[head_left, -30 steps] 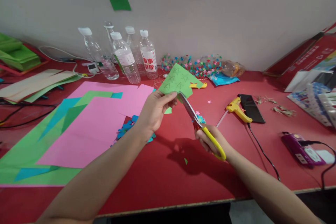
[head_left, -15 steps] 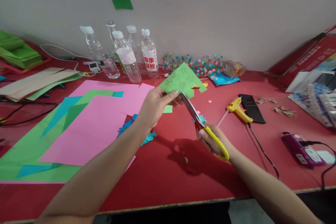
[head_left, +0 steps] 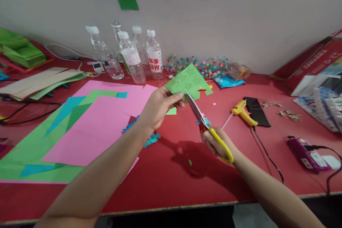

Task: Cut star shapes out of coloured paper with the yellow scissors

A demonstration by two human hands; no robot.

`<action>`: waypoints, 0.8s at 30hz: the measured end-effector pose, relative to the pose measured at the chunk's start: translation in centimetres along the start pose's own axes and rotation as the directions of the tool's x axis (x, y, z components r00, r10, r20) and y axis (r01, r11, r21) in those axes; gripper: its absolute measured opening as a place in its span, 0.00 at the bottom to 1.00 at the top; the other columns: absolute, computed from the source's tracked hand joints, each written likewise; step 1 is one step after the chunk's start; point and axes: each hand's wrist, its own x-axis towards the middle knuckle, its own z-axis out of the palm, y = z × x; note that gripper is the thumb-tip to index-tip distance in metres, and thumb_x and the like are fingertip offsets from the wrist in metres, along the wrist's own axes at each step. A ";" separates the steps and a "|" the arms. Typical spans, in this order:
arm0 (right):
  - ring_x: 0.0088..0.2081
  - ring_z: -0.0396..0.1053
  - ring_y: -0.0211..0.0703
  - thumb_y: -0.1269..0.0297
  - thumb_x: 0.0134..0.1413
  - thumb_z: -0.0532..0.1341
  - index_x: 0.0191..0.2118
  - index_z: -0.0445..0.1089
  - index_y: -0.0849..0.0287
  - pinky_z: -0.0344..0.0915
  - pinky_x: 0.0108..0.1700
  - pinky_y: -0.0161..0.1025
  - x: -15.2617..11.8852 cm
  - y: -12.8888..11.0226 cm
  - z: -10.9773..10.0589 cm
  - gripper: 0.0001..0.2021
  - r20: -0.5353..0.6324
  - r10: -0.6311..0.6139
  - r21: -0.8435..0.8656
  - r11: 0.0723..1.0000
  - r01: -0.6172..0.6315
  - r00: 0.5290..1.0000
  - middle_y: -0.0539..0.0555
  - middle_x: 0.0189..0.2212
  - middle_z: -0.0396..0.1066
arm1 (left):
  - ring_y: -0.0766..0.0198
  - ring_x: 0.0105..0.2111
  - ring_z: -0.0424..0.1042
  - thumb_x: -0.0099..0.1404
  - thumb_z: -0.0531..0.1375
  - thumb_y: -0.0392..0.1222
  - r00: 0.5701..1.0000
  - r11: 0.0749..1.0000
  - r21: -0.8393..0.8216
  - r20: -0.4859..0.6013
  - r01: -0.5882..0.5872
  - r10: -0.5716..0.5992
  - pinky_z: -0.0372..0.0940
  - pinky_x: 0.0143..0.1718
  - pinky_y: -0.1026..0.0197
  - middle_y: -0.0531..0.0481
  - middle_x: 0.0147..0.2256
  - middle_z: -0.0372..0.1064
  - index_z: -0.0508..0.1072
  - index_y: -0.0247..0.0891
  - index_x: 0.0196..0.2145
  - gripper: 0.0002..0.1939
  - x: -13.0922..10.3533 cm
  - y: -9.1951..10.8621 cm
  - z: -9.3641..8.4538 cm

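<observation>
My left hand [head_left: 162,107] pinches a green sheet of paper [head_left: 189,77] by its near left edge, holding it above the table. Several stars are drawn on the sheet in pencil, and notches are cut from its right side. In my right hand [head_left: 215,140] is a pair of scissors [head_left: 199,114] with yellow handles. Their blades look nearly closed, with the tips at the sheet's near edge beside my left thumb. A small green paper scrap [head_left: 190,162] lies on the red table below the scissors.
Pink paper [head_left: 93,131] and green sheets lie at left; clear plastic bottles [head_left: 130,58] stand behind. A tube of colored stars [head_left: 213,67] lies at the back. To the right are a yellow glue gun [head_left: 244,112], a black phone [head_left: 258,112] and a purple power strip [head_left: 307,153] with cords.
The view has shifted slightly, so the surroundings sit a little further right. The green sheet has tilted slightly; both hands keep their holds on sheet and scissors.
</observation>
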 end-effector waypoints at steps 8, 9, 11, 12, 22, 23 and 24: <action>0.09 0.49 0.31 0.40 0.53 0.51 0.20 0.55 0.54 0.50 0.15 0.32 0.4 0.2 0.4 0.23 0.012 -0.037 -0.042 0.998 0.037 0.999 0.43 0.06 0.53 | 0.76 0.23 0.68 0.54 0.64 0.30 0.982 0.933 -0.318 -0.025 0.168 -0.185 0.63 0.28 0.71 0.54 0.24 0.70 0.70 0.32 0.27 0.05 0.2 -0.8 0.4; 0.09 0.50 0.31 0.40 0.53 0.51 0.20 0.55 0.54 0.51 0.15 0.32 0.4 0.2 0.4 0.23 0.010 -0.032 -0.046 0.998 0.033 0.999 0.43 0.06 0.53 | 0.76 0.23 0.68 0.55 0.64 0.30 0.977 0.919 -0.345 -0.021 0.191 -0.211 0.63 0.28 0.71 0.53 0.24 0.70 0.70 0.32 0.27 0.05 0.2 -0.9 0.5; 0.09 0.50 0.32 0.39 0.52 0.52 0.21 0.56 0.53 0.52 0.15 0.33 0.5 0.2 0.5 0.23 0.001 -0.027 -0.047 0.999 0.027 1.000 0.43 0.06 0.54 | 0.76 0.22 0.68 0.56 0.63 0.30 0.965 0.894 -0.378 -0.005 0.242 -0.263 0.64 0.27 0.72 0.53 0.24 0.70 0.70 0.31 0.28 0.04 0.1 -1.1 0.6; 0.09 0.50 0.32 0.39 0.52 0.52 0.21 0.56 0.53 0.52 0.15 0.33 0.6 0.2 0.5 0.23 -0.004 -0.025 -0.047 0.999 0.025 1.000 0.43 0.06 0.54 | 0.76 0.22 0.68 0.56 0.63 0.31 0.961 0.887 -0.384 0.000 0.255 -0.276 0.64 0.27 0.71 0.52 0.24 0.71 0.70 0.31 0.28 0.03 0.1 -1.3 0.7; 0.10 0.50 0.31 0.37 0.53 0.53 0.25 0.58 0.55 0.50 0.15 0.32 0.5 0.7 -0.3 0.24 0.021 -0.014 -0.021 1.000 0.014 1.000 0.42 0.08 0.55 | 0.72 0.15 0.68 0.60 0.62 0.42 0.994 0.984 0.150 -0.045 -0.095 0.103 0.59 0.17 0.68 0.56 0.23 0.69 0.68 0.36 0.30 0.08 -0.1 -1.2 0.2; 0.10 0.50 0.31 0.37 0.53 0.53 0.25 0.58 0.55 0.50 0.15 0.32 0.4 0.7 -0.5 0.24 0.025 -0.014 -0.026 1.000 0.014 1.000 0.42 0.08 0.55 | 0.72 0.14 0.67 0.60 0.62 0.42 0.994 0.975 0.199 -0.027 -0.099 0.107 0.58 0.16 0.68 0.57 0.22 0.68 0.67 0.36 0.29 0.08 -0.1 -1.0 0.0; 0.10 0.51 0.31 0.36 0.53 0.53 0.26 0.59 0.56 0.50 0.15 0.32 0.4 0.7 -0.6 0.25 0.032 -0.017 -0.034 0.999 0.018 0.999 0.42 0.09 0.55 | 0.72 0.13 0.67 0.61 0.61 0.42 0.995 0.968 0.234 -0.005 -0.091 0.095 0.57 0.14 0.68 0.57 0.21 0.68 0.66 0.37 0.29 0.08 -0.1 -0.7 -0.2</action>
